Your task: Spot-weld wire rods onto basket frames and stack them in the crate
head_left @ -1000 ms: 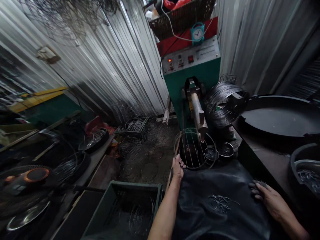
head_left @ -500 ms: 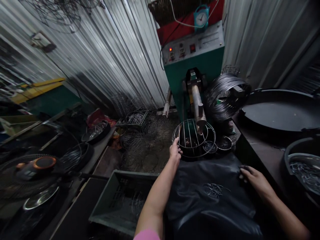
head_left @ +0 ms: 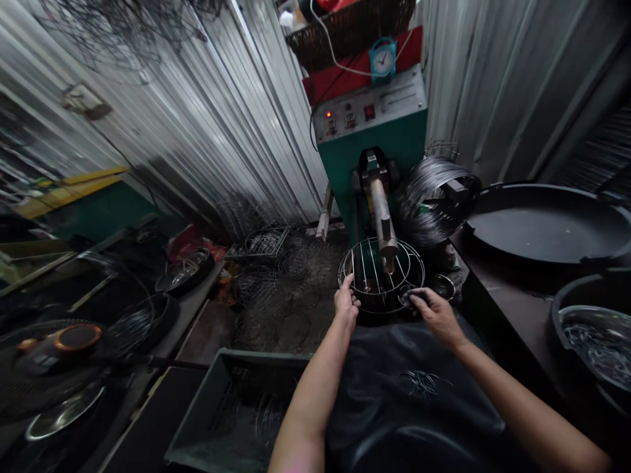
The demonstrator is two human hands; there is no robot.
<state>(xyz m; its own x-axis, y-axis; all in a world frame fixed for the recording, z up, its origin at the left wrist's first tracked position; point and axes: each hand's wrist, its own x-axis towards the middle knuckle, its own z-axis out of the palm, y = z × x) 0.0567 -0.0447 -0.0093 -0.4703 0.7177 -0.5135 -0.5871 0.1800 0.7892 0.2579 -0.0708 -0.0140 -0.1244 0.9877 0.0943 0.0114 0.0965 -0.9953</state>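
Observation:
My left hand [head_left: 347,302] is closed on the left rim of a round wire rack [head_left: 373,266], its index finger lying along the wire. The rack sits tilted under the rod-like electrode arm [head_left: 383,213] of a green machine [head_left: 372,135]. At the rack's front right rim is my right hand [head_left: 434,312], its dark-tipped fingers pinched together. What they hold, if anything, is too small to make out. A small heap of short curved wires [head_left: 421,383] lies on the black apron sheet [head_left: 394,355] over my lap.
A coil of wire [head_left: 438,197] hangs right of the machine. Farther right are a wide black pan [head_left: 547,226] and a tub [head_left: 562,315] with a bowl of wire pieces [head_left: 599,348]. At lower left stands a green crate [head_left: 197,420]. Wire pieces cover the floor [head_left: 276,315].
My right hand has moved from the right edge of the apron sheet up and left to the rack's rim. The left hand stays on the rack. The camera view has shifted slightly.

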